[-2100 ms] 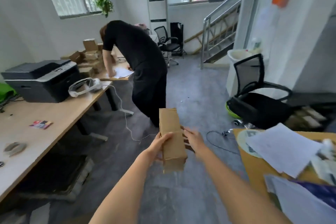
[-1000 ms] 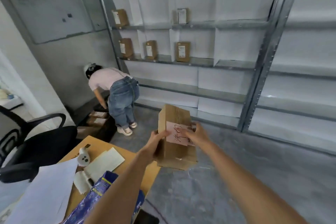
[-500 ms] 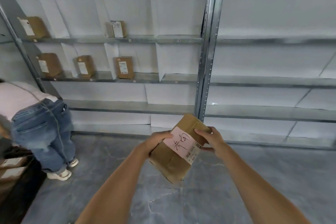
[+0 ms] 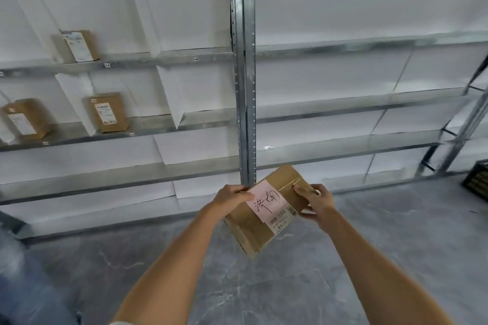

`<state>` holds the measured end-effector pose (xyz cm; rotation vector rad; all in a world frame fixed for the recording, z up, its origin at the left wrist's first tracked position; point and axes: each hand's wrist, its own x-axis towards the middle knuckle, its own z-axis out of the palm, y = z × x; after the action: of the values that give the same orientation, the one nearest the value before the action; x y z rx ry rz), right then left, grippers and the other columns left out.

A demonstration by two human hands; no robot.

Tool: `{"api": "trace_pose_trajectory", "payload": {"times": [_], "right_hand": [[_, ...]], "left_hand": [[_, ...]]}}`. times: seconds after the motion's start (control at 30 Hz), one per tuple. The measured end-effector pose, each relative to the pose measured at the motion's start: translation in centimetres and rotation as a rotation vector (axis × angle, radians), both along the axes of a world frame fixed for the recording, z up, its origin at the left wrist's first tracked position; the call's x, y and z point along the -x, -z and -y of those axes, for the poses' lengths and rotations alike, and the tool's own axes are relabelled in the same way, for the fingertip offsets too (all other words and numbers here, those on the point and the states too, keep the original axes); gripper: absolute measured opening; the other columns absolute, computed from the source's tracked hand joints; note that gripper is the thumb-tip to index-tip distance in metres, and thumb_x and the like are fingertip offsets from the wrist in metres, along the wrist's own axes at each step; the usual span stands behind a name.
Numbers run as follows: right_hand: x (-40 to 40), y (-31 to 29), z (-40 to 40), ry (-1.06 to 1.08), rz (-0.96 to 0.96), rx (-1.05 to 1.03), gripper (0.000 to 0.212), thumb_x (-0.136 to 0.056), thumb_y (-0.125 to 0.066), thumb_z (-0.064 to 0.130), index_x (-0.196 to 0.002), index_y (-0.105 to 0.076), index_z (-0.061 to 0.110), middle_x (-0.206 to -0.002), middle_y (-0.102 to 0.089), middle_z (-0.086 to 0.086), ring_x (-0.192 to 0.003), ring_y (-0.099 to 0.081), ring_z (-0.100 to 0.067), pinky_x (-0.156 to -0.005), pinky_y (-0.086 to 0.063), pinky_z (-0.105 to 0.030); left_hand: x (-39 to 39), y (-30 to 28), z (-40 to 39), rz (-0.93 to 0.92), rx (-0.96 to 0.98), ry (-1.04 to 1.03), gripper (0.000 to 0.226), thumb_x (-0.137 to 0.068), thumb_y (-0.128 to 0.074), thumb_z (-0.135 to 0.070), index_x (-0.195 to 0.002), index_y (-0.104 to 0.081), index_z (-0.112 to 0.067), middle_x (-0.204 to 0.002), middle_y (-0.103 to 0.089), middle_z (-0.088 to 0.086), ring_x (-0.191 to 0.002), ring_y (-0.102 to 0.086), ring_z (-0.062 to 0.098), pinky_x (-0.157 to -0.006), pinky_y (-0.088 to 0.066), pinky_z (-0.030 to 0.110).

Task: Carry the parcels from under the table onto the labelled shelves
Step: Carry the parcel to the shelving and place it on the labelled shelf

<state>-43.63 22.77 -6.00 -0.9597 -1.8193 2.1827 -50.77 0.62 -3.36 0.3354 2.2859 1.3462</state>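
Observation:
I hold a brown cardboard parcel in front of me with both hands, tilted, its face up. A pink handwritten label and a barcode sticker are on that face. My left hand grips its upper left edge and my right hand grips its right side. Behind it stands the metal shelving with white dividers and small tags on the shelf edges. Three brown parcels stand on the left bays: one on the upper shelf, two on the shelf below.
The grey upright post of the shelving rises just beyond the parcel. A dark crate sits on the floor at the far right. A blurred person's clothing shows at the lower left edge. The grey floor lies below my arms.
I have turned from the tables to the shelving and moved closer and to the right. The parcel is now tilted with its label facing up. The bent-over person has slid out of view left.

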Motion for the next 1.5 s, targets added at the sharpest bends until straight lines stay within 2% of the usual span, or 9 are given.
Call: {"api": "trace_pose_trajectory", "payload": {"times": [0.27, 0.43, 0.67, 0.83, 0.97, 1.17, 1.3, 1.4, 1.5], "right_hand": [[4.2, 0.2, -9.9, 0.187, 0.013, 0.011, 0.047, -0.077, -0.076, 0.027, -0.111, -0.047, 0.013, -0.116, -0.055, -0.013, -0.109, -0.058, -0.035, -0.079, -0.056, -0.053], [5.8, -0.6, -16.4, 0.295, 0.018, -0.014, 0.052, -0.082, -0.07, 0.031, -0.12, -0.042, 0.011, -0.114, -0.05, -0.01, -0.102, -0.055, -0.03, -0.08, -0.055, -0.05], [5.2, -1.1, -25.8, 0.374, 0.141, -0.341, 0.046, -0.081, -0.06, 0.05, -0.116, -0.05, 0.022, -0.104, -0.056, -0.007, -0.095, -0.06, -0.031, -0.074, -0.059, -0.048], [5.4, -0.7, -32.8, 0.402, 0.252, -0.56, 0.048, -0.078, -0.057, 0.056, -0.117, -0.052, 0.028, -0.106, -0.062, -0.005, -0.09, -0.061, -0.029, -0.08, -0.056, -0.043], [7.2, -0.1, -38.9, 0.491, 0.232, -0.501, 0.05, -0.079, -0.063, 0.049, -0.12, -0.05, 0.025, -0.117, -0.059, -0.014, -0.095, -0.061, -0.03, -0.079, -0.053, -0.039], [10.8, -0.6, -47.8, 0.634, 0.232, -0.423, 0.053, -0.08, -0.063, 0.047, -0.125, -0.05, 0.022, -0.12, -0.052, -0.017, -0.099, -0.061, -0.033, -0.08, -0.057, -0.05], [12.3, -1.2, -53.7, 0.709, 0.24, -0.433, 0.052, -0.082, -0.061, 0.047, -0.127, -0.05, 0.024, -0.118, -0.054, -0.016, -0.097, -0.061, -0.031, -0.068, -0.061, -0.045], [12.6, -1.8, -57.3, 0.745, 0.249, -0.442, 0.051, -0.083, -0.06, 0.046, -0.128, -0.05, 0.023, -0.114, -0.058, -0.014, -0.095, -0.062, -0.028, -0.059, -0.06, -0.038], [12.2, -1.7, -61.0, 0.8, 0.273, -0.451, 0.052, -0.084, -0.058, 0.048, -0.129, -0.049, 0.024, -0.116, -0.059, -0.013, -0.1, -0.061, -0.028, -0.074, -0.059, -0.043]], "left_hand": [[5.8, 0.2, -10.0, -0.078, -0.137, -0.146, 0.04, -0.075, -0.072, -0.029, -0.112, -0.062, -0.021, -0.103, -0.066, 0.003, -0.09, -0.062, 0.019, -0.063, -0.05, 0.023], [8.0, -0.1, -18.2, -0.082, -0.265, -0.128, 0.024, -0.083, -0.065, -0.021, -0.105, -0.054, -0.017, -0.101, -0.062, 0.003, -0.077, -0.062, 0.009, -0.047, -0.048, 0.011], [10.1, -0.3, -30.4, -0.04, -0.3, 0.029, 0.032, -0.086, -0.06, -0.021, -0.111, -0.044, -0.034, -0.104, -0.061, -0.001, -0.091, -0.061, 0.019, -0.076, -0.051, 0.03], [13.6, 0.5, -39.3, -0.087, -0.224, 0.139, 0.054, -0.086, -0.059, -0.024, -0.135, -0.037, -0.018, -0.103, -0.059, 0.0, -0.087, -0.056, 0.013, -0.061, -0.042, 0.018], [17.1, 1.3, -46.9, -0.11, -0.216, 0.211, 0.038, -0.084, -0.063, -0.025, -0.12, -0.051, -0.022, -0.1, -0.054, 0.003, -0.083, -0.053, 0.011, -0.062, -0.04, 0.017], [22.5, 1.9, -58.9, -0.054, -0.252, 0.309, 0.049, -0.087, -0.06, -0.03, -0.132, -0.045, -0.02, -0.116, -0.058, 0.001, -0.094, -0.05, 0.013, -0.077, -0.04, 0.026], [25.0, 1.4, -66.5, -0.017, -0.266, 0.428, 0.049, -0.088, -0.058, -0.032, -0.133, -0.041, -0.024, -0.117, -0.056, -0.001, -0.088, -0.051, 0.01, -0.064, -0.042, 0.019], [25.9, 0.9, -71.3, -0.016, -0.279, 0.514, 0.041, -0.09, -0.055, -0.032, -0.129, -0.044, -0.029, -0.112, -0.057, -0.003, -0.09, -0.052, 0.011, -0.07, -0.043, 0.023], [26.1, 0.7, -76.0, -0.035, -0.273, 0.575, 0.029, -0.089, -0.055, -0.032, -0.117, -0.049, -0.034, -0.108, -0.057, -0.007, -0.089, -0.053, 0.011, -0.079, -0.042, 0.029]]}}
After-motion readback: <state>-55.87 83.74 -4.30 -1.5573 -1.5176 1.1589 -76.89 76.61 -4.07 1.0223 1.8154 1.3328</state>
